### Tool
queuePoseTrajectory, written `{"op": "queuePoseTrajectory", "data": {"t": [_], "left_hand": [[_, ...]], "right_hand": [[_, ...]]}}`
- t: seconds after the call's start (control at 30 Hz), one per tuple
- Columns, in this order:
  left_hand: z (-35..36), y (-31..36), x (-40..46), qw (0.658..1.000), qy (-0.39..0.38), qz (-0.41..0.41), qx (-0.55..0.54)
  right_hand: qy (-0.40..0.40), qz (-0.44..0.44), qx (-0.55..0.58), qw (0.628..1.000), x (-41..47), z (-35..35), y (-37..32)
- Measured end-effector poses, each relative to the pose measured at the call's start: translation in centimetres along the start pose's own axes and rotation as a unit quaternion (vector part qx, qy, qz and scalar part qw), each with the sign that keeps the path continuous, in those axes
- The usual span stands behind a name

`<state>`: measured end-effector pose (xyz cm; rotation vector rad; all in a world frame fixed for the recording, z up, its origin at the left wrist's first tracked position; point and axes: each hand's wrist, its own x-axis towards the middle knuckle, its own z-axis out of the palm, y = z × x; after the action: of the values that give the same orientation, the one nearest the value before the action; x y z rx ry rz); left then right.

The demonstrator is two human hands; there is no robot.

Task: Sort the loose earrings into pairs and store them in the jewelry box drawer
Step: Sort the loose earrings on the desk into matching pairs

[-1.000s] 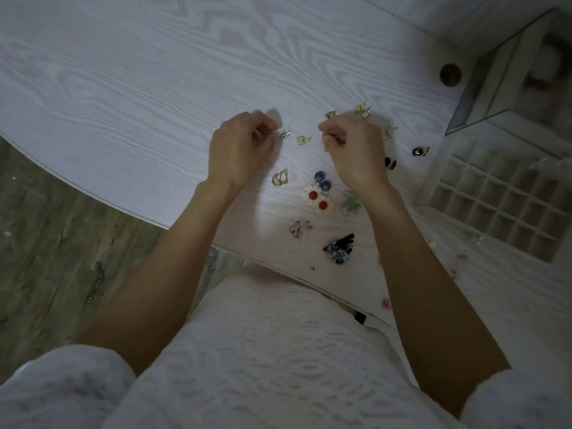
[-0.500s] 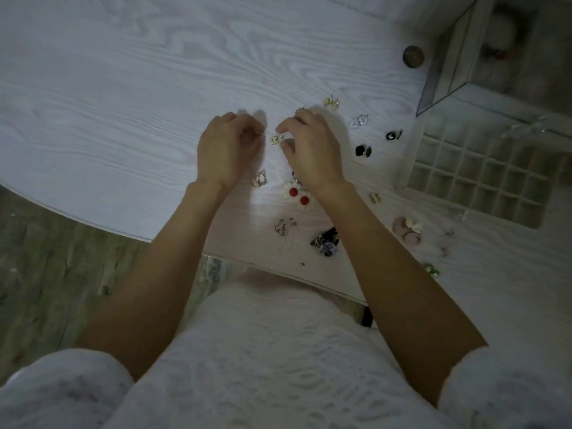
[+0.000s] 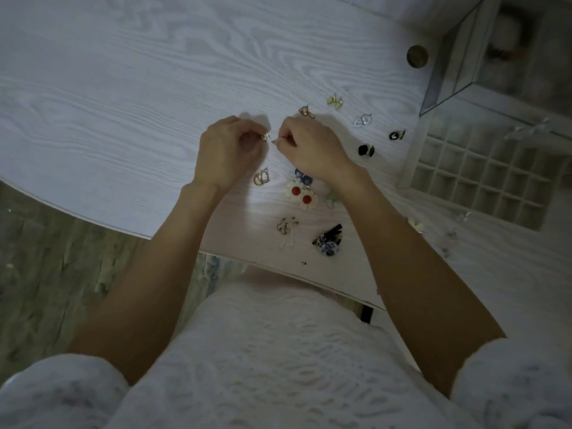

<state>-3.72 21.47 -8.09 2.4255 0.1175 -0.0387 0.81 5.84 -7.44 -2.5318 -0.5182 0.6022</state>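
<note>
Two hands meet over the white table (image 3: 123,88): the left hand (image 3: 226,153) pinches a small sparkly earring (image 3: 266,136), the right hand (image 3: 312,150) pinches something too small to identify. Other earrings lie scattered nearby; the open drawer (image 3: 483,178) sits to the right.

Pale wood-grain table (image 3: 123,88), scattered earrings (image 3: 301,193), jewelry box (image 3: 495,72), its gridded drawer (image 3: 483,178) pulled out

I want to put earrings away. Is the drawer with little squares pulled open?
Open. The drawer sits out with its compartments uncovered, facing up.
</note>
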Motion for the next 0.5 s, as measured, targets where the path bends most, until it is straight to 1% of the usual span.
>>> {"op": "queuePoseTrajectory", "data": {"t": [0.1,0.23,0.3,0.4,0.5], "left_hand": [[-0.3,0.2,-0.2,0.999,-0.004,-0.029,-0.032],[0.2,0.7,-0.4,0.998,-0.002,-0.038,-0.052],[0.3,0.8,-0.4,0.998,0.002,-0.039,-0.051],[0.3,0.7,-0.4,0.998,0.009,-0.046,-0.05],[0.4,0.6,-0.4,0.997,0.012,-0.05,-0.051]], "right_hand": [[0.001,0.0,-0.007,1.0,0.6,-0.1,-0.1],[0.047,0.055,0.016,0.997,0.9,0.0,-0.2],[0.066,0.068,0.015,0.995,0.7,-0.1,-0.3],[0.097,0.064,-0.004,0.993,-0.1,-0.4,-0.2],[0.106,0.05,-0.02,0.993,-0.9,-0.6,0.3]]}}
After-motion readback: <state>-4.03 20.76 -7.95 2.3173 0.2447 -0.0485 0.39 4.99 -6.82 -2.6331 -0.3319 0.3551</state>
